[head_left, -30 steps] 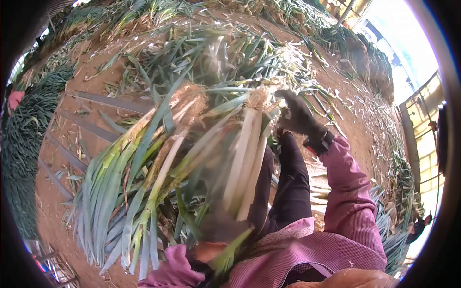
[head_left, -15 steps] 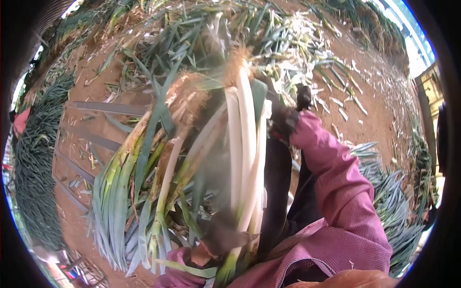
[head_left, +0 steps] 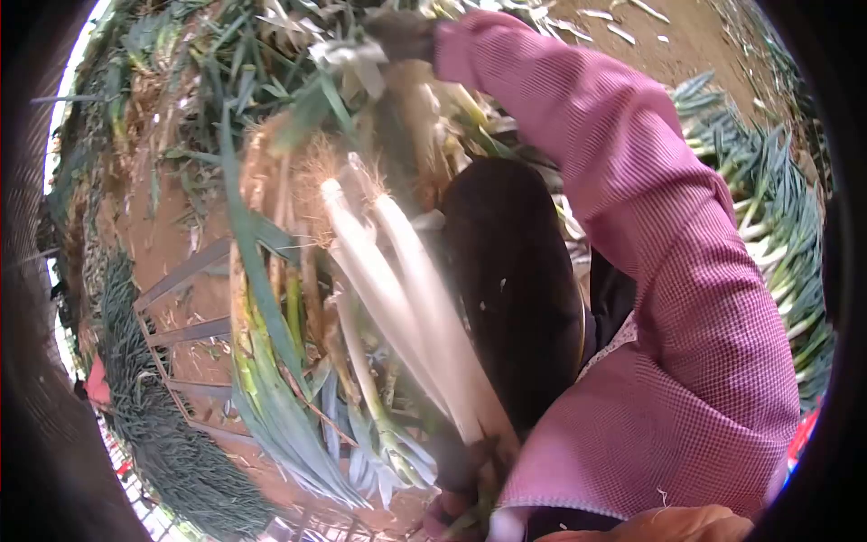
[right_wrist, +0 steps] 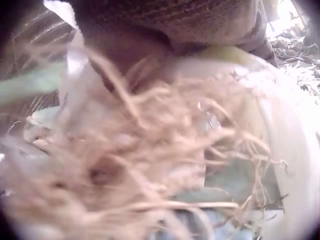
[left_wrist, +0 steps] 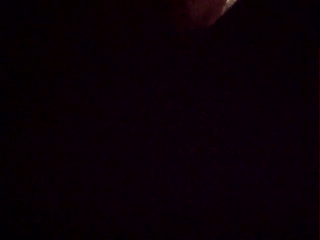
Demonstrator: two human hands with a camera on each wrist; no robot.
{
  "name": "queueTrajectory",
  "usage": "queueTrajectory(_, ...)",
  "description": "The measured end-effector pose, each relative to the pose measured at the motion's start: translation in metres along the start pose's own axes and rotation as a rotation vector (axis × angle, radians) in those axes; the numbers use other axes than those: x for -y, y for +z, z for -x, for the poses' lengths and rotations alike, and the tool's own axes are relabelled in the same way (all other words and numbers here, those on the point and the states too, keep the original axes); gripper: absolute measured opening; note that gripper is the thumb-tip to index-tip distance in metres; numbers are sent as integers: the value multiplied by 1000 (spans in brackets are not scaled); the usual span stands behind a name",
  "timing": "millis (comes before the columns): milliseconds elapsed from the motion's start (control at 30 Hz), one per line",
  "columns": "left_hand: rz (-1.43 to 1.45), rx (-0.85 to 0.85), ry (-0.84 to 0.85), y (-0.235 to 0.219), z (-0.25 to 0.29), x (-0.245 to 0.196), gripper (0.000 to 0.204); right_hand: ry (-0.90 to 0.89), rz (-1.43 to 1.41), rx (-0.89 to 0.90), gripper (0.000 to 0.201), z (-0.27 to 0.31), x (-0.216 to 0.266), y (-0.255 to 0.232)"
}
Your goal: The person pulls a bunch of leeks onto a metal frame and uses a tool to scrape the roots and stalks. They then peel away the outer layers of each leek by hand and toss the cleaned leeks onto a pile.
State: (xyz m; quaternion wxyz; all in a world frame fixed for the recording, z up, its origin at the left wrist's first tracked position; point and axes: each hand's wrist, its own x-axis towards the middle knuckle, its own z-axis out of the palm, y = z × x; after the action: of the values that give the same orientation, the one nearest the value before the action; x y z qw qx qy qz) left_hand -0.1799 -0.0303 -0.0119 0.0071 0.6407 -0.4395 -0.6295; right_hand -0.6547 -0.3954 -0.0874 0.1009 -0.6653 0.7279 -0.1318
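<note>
My left hand (head_left: 465,465), dark-gloved and low in the head view, grips several white-stemmed long green onions (head_left: 406,298) by their lower stems. Their roots point up and away. My right arm reaches across to the far side, where the gloved right hand (head_left: 402,34) holds pale peeled onion skins (head_left: 357,59) over the heap. In the right wrist view, blurred roots (right_wrist: 140,150) fill the middle below the glove. The left wrist view is almost wholly dark.
Unpeeled green onions (head_left: 280,397) with brown outer skins lie to the left, next to metal bars (head_left: 194,339). A heap of leaves and peelings (head_left: 271,72) spreads ahead. More onions line the right (head_left: 777,235) and far left (head_left: 172,479). My dark-trousered knee (head_left: 510,262) stands beside the held stems.
My right hand has moved from beside the root ends forward and left to the heap, with pale skins at it. The held onions have tilted leftward, and the head view has turned.
</note>
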Motion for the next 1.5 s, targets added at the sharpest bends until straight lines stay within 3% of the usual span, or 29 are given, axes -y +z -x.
queueTrajectory(100, -86, -44, 172, 21, 5, -51, 55, 111, -31, 123, 54, 47, 16, -53)
queueTrajectory(133, -188, -27, 268, 21, 6, -50, 56, 49, -43, -10, 56, 56, 6, -51)
queueTrajectory(200, -204, -66, 304, 29, 12, -54, 56, -55, -174, -290, 53, 100, 8, -68)
queueTrajectory(233, -215, -86, 324, 33, 14, -60, 56, -13, -241, -102, 49, 123, 31, -93)
queueTrajectory(267, -259, -87, 405, 37, 17, -73, 57, -149, -471, -164, 36, 146, 31, -89)
queueTrajectory(300, -298, -93, 430, 40, 19, -80, 58, -205, -613, -22, 34, 171, 45, -107)
queueTrajectory(333, -338, -96, 454, 44, 21, -86, 58, -486, -702, -195, 30, 184, 36, -88)
queueTrajectory(367, -377, -98, 477, 48, 22, -89, 59, -194, -934, 93, 24, 214, 60, -115)
queueTrajectory(433, -587, -151, 591, 55, 24, -88, 54, -136, -1031, 130, 49, 245, 62, -120)
queueTrajectory(467, -686, -183, 642, 59, 26, -87, 51, -86, -1245, 131, 59, 262, 63, -118)
queueTrajectory(500, -618, -111, 551, 62, 30, -91, 50, -35, -1455, 138, 70, 272, 59, -118)
queueTrajectory(567, -467, 30, 369, 67, 38, -103, 48, -254, -1532, 240, 93, 272, 34, -120)
queueTrajectory(600, -473, 78, 297, 69, 35, -103, 49, -221, -1534, 192, 94, 278, 22, -113)
queueTrajectory(700, -529, 116, 230, 73, 34, -117, 49, -43, -1322, -82, 85, 279, -44, -54)
queueTrajectory(733, -501, 132, 283, 72, 31, -116, 51, -11, -1212, -135, 83, 277, -50, -46)
queueTrajectory(800, -444, 161, 386, 70, 25, -114, 53, 9, -962, -215, 79, 270, -48, -34)
queueTrajectory(933, -305, 299, 332, 68, 16, -119, 58, -52, -476, -282, 70, 251, -40, -24)
queueTrajectory(1000, -285, 405, 223, 64, 20, -143, 62, -76, -300, -298, 67, 238, -39, -23)
queueTrajectory(1100, -355, 422, 320, 55, 11, -132, 62, -75, -96, -306, 61, 200, -53, -32)
queueTrajectory(1200, -168, 247, 408, 57, 15, -110, 71, 68, 56, -289, 56, 136, -105, -53)
queueTrajectory(1300, -341, 176, 480, 42, 17, -120, 77, 279, 55, -192, 52, 86, -150, -78)
queueTrajectory(1333, -283, 160, 421, 42, 15, -116, 71, 333, 39, -137, 51, 82, -160, -84)
queueTrajectory(1433, -241, 142, 296, 49, 2, -102, 59, 74, 327, -141, 49, 125, -154, -100)
queueTrajectory(1500, -378, 136, 255, 52, -2, -98, 60, 169, 362, -58, 45, 172, -128, -118)
